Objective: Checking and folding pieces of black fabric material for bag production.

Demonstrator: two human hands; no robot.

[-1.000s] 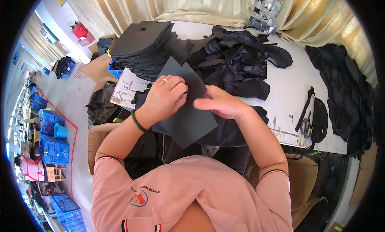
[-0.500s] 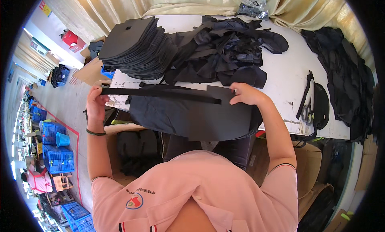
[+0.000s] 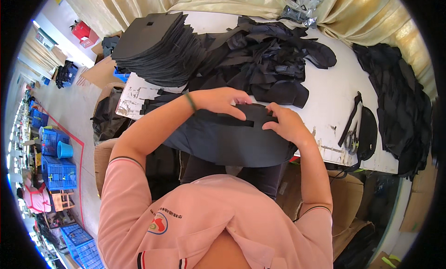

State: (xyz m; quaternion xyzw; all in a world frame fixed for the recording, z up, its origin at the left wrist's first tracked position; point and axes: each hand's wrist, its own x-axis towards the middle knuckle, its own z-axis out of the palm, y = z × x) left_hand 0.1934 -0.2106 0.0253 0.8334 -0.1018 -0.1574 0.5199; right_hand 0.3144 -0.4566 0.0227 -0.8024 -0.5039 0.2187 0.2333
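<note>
A stiff black panel (image 3: pixel 267 141) with a slot near its upper edge lies over black fabric (image 3: pixel 193 132) at the table's front edge. My right hand (image 3: pixel 289 126) grips the panel's upper right edge, thumb on the near face and fingers curled over the rim. Across from it, my left hand (image 3: pixel 222 101) is at the upper edge beside the slot, thumb and fingers apart. The end of a black webbing strap (image 3: pixel 246 123) shows at the slot below my left thumb; the rest of the strap is mostly hidden by my left hand and forearm.
Behind the panel stand a tall stack of black panels (image 3: pixel 153 50) and a heap of black cut fabric (image 3: pixel 260 59). A black waist pouch (image 3: pixel 368 134) and scissors (image 3: pixel 352 141) lie at the right. More black fabric (image 3: pixel 399 97) hangs over the table's right end.
My left hand has left the strap's far left end and moved right to the panel's upper edge. The strap is no longer stretched out. My right hand stays at the panel's edge.
</note>
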